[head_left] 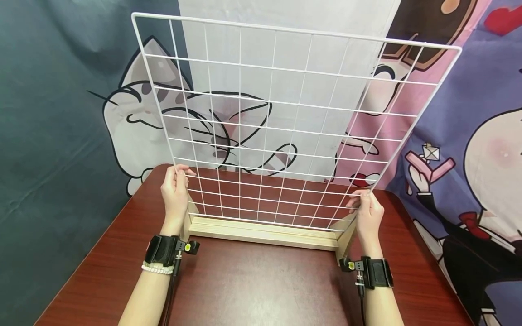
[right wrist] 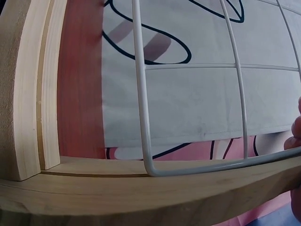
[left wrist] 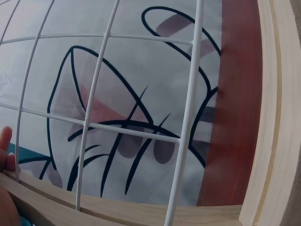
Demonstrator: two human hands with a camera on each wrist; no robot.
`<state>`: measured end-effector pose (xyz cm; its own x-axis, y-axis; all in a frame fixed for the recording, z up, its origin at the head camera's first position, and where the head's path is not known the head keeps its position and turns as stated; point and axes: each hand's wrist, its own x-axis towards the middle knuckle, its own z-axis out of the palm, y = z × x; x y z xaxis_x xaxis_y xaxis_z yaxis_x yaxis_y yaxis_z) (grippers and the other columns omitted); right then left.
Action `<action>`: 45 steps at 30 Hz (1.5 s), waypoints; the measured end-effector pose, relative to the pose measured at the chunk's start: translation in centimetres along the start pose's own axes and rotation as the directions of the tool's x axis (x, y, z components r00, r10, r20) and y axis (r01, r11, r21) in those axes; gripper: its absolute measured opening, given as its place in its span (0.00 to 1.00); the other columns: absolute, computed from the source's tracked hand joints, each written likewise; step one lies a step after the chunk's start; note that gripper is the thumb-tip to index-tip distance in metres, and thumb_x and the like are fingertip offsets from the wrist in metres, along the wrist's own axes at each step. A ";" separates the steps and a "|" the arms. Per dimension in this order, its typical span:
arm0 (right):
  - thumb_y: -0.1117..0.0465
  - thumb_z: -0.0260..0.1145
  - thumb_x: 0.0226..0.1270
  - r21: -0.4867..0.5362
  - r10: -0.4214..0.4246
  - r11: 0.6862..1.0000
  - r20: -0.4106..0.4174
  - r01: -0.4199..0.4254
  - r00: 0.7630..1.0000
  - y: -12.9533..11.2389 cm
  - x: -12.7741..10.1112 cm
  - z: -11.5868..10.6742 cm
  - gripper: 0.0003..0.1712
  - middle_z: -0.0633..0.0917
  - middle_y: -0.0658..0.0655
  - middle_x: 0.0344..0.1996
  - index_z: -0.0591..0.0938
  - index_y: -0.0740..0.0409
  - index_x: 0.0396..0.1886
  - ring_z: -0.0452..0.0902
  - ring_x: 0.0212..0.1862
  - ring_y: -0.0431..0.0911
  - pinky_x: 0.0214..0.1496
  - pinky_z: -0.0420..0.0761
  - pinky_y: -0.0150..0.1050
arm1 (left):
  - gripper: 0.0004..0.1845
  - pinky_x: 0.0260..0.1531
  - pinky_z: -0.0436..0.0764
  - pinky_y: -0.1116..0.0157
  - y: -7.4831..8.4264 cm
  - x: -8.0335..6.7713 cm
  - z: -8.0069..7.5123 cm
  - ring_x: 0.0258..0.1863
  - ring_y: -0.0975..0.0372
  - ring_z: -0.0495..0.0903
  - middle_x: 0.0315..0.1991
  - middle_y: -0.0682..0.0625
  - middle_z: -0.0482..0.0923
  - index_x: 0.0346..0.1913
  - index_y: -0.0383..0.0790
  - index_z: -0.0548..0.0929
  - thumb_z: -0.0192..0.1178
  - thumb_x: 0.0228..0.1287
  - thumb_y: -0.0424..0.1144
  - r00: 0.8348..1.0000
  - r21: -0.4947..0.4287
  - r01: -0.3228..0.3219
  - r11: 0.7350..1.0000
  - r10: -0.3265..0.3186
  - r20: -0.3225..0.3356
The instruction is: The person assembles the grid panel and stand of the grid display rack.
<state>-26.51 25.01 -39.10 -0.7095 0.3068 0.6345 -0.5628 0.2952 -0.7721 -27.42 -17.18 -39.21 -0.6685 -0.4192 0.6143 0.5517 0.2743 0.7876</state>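
Head view: the grid (head_left: 265, 127) stands upright between the two posts of a wooden frame (head_left: 263, 233), most of its height rising above them. Both wrist views show its bottom wire apart from the frame's base, with a strip of counter (head_left: 261, 280) visible in the gap. A groove runs along the wood; it looks sized for the wire, which would explain why the grid is lined up with the posts. Whether both edges sit fully in it, I cannot tell.

The left hand (head_left: 175, 192) and right hand (head_left: 369, 210) grip the grid's side edges near the post tops, fingers and thumb curled to either side of the wood. Holding opposite edges probably keeps so tall a panel level and stops it leaning.

The frame rests on the counter, its broad base seemingly there for steadiness. Behind hangs a cartoon cloth (head_left: 256, 47). Each wrist wears a band (head_left: 377, 272).
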 end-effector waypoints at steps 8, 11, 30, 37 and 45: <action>0.72 0.43 0.72 0.015 -0.002 1.000 -0.013 0.002 1.000 0.0 -0.3 0.0 0.18 0.79 0.40 0.12 0.74 0.82 0.29 0.70 0.15 0.29 0.18 0.70 0.24 | 0.13 0.25 0.65 0.77 0.3 -0.1 -0.1 0.22 0.74 0.67 0.30 0.36 0.79 0.44 0.20 0.75 0.44 0.73 0.29 0.999 0.002 0.038 0.999 -0.038 -0.008; 0.71 0.43 0.72 0.012 -0.004 1.000 -0.014 0.004 1.000 0.0 -0.3 0.0 0.18 0.79 0.39 0.13 0.74 0.82 0.29 0.70 0.14 0.29 0.17 0.70 0.25 | 0.13 0.25 0.65 0.77 0.4 -0.2 -0.1 0.22 0.74 0.67 0.31 0.33 0.78 0.44 0.20 0.75 0.43 0.73 0.29 0.999 0.012 0.045 0.999 -0.044 -0.015; 0.72 0.44 0.71 -0.005 -0.066 0.998 0.001 0.066 0.998 0.1 -0.4 -0.1 0.18 0.79 0.43 0.13 0.75 0.82 0.29 0.71 0.17 0.29 0.19 0.71 0.24 | 0.12 0.16 0.59 0.75 -3.4 -0.3 -0.6 0.27 0.71 0.77 0.30 0.64 0.83 0.44 0.29 0.78 0.43 0.73 0.32 0.997 0.026 0.071 0.997 -0.070 -0.019; 0.71 0.44 0.72 -0.015 -0.043 0.999 -0.013 0.043 0.999 0.2 -0.6 -0.2 0.18 0.78 0.45 0.12 0.75 0.81 0.29 0.71 0.16 0.31 0.19 0.71 0.23 | 0.12 0.14 0.57 0.77 -0.7 -0.6 -0.5 0.24 0.63 0.75 0.30 0.40 0.84 0.43 0.24 0.76 0.43 0.71 0.28 0.998 0.035 0.053 0.998 -0.052 -0.023; 0.70 0.43 0.72 -0.022 -0.012 1.000 -0.013 0.011 1.000 -0.7 -1.0 -0.2 0.19 0.78 0.43 0.12 0.75 0.81 0.29 0.71 0.16 0.31 0.19 0.71 0.25 | 0.12 0.19 0.61 0.79 -0.2 -0.6 -0.4 0.24 0.64 0.74 0.32 0.28 0.79 0.42 0.22 0.75 0.42 0.71 0.27 0.999 0.045 0.051 0.998 -0.050 -0.021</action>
<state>-25.34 24.68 -39.24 -0.6971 0.3153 0.6439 -0.5613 0.3187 -0.7638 -26.91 -17.33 -39.76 -0.6849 -0.4502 0.5729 0.4937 0.2914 0.8193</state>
